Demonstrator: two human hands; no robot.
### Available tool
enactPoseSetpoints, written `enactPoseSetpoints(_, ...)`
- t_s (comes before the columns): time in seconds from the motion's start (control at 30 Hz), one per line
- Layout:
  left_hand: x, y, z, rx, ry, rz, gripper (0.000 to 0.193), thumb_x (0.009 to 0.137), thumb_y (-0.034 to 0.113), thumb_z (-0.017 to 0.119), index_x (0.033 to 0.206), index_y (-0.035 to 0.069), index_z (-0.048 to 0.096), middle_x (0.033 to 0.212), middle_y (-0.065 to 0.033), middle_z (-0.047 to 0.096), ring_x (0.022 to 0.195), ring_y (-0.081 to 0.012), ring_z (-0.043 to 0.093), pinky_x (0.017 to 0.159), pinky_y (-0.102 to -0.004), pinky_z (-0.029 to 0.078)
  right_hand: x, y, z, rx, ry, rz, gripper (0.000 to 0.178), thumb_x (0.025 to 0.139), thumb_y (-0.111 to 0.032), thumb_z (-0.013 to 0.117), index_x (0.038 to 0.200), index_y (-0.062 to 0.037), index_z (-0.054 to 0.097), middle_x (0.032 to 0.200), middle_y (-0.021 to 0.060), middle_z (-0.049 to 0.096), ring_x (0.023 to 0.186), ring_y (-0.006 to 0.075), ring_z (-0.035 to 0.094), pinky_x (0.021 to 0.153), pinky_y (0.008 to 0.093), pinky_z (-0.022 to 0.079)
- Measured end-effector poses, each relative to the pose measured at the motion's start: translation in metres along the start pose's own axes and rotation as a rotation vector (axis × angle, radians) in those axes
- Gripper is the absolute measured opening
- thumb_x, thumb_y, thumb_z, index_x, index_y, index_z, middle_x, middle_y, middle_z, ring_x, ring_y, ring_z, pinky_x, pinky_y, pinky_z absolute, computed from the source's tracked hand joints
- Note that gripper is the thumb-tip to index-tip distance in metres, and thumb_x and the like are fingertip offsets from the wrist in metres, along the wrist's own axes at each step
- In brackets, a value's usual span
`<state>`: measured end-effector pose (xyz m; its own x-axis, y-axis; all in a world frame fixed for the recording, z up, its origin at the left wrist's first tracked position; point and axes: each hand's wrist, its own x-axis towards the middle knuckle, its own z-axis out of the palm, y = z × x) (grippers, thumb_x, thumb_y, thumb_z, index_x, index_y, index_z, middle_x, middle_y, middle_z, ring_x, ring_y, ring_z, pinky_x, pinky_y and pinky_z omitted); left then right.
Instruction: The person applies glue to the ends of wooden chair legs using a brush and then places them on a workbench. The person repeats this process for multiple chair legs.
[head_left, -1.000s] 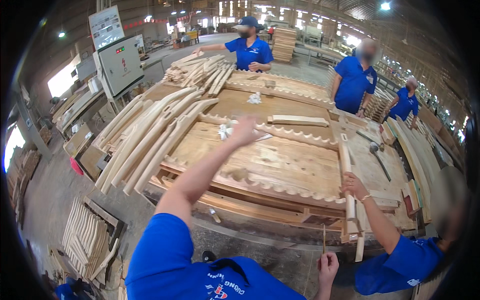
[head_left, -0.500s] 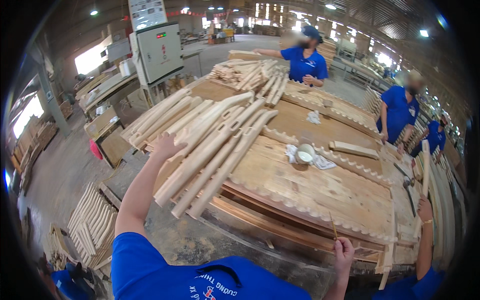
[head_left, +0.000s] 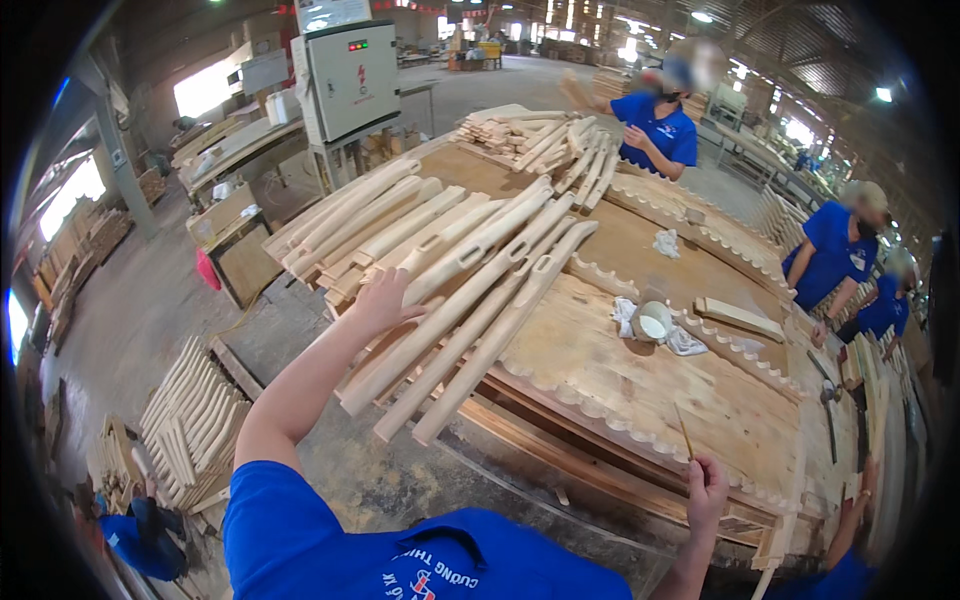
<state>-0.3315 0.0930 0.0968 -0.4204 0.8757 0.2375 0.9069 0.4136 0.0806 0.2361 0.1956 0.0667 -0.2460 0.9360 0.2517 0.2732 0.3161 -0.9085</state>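
Note:
My left hand [head_left: 382,304] rests on the near side of a pile of pale, curved wooden legs with slots cut near one end. Its thumb and fingers are spread across them, touching the wood. One slotted wooden leg [head_left: 505,335] lies outermost on the right of the pile. Close to the table's front edge, my right hand [head_left: 708,488] pinches a thin stick [head_left: 684,432], which points up and away. Whether its tip carries bristles is too small to tell. Farther in, a white cup [head_left: 654,321] with pale contents sits between crumpled white cloths [head_left: 686,342].
Scalloped wooden strips [head_left: 735,352] run across the worktable [head_left: 590,362]. A short wooden block [head_left: 740,318] lies beyond the cup. Co-workers in blue shirts [head_left: 660,132] stand at the far end and right side. More curved pieces [head_left: 195,420] are stacked on the floor at left.
The scene has shifted rightward in view. My left hand stays at the pile, its fingers less spread. At right, a co-worker's upright wooden piece has been lowered. The far co-worker's outstretched arm has risen.

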Motion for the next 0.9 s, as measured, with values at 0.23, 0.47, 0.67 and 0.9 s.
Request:
enactPoseSetpoints(0.23, 0.047, -0.098, -0.023, 0.148, 0.071, -0.43, 0.045, 0.082, 0.044, 0.056, 0.107, 0.006, 0.058, 0.124, -0.0148, 0.052, 0.108, -0.0342, 0.053, 0.089, -0.0447, 0.044, -0.026, 0.0, -0.006, 0.067, 0.073, 0.11, 0.008, 0.088, -0.009, 0.055, 0.086, -0.0014, 0.057, 0.07, -0.0018, 0.051, 0.063, 0.006, 0.046, 0.058, 0.0199, 0.038)
enactPoseSetpoints(0.47, 0.086, -0.14, -0.008, 0.016, -0.113, -0.859, 0.076, 0.082, 0.053, 0.049, 0.143, 0.014, 0.026, 0.142, -0.0128, 0.035, 0.128, -0.0302, 0.037, 0.104, -0.0499, 0.03, -0.046, -0.051, -0.019, -0.285, 0.232, 0.202, 0.013, 0.086, -0.012, 0.057, 0.084, 0.0011, 0.059, 0.065, 0.0007, 0.053, 0.063, 0.0094, 0.049, 0.058, 0.0254, 0.04)
enactPoseSetpoints(0.67, 0.105, -0.175, -0.013, 0.369, -0.132, -0.65, 0.066, 0.074, 0.037, 0.059, 0.131, 0.007, 0.043, 0.133, -0.0158, 0.045, 0.124, -0.0317, 0.043, 0.1, -0.0466, 0.038, 0.044, -0.078, -0.029, -1.013, 0.182, -0.02, 0.018, 0.083, -0.021, 0.056, 0.082, -0.0046, 0.064, 0.08, 0.0127, 0.064, 0.078, 0.0321, 0.061, 0.067, 0.0417, 0.047)
enactPoseSetpoints(0.9, 0.088, -0.157, -0.041, -0.435, 0.082, -0.634, 0.051, 0.073, 0.03, 0.067, 0.111, 0.0, 0.053, 0.082, -0.0091, 0.057, 0.059, -0.0186, 0.058, 0.05, -0.0326, 0.049, 0.192, -0.08, 0.038, -1.465, -0.018, -0.289, 0.013, 0.078, -0.017, 0.058, 0.085, -0.0126, 0.068, 0.088, 0.0077, 0.067, 0.09, 0.0245, 0.062, 0.073, 0.0399, 0.045)
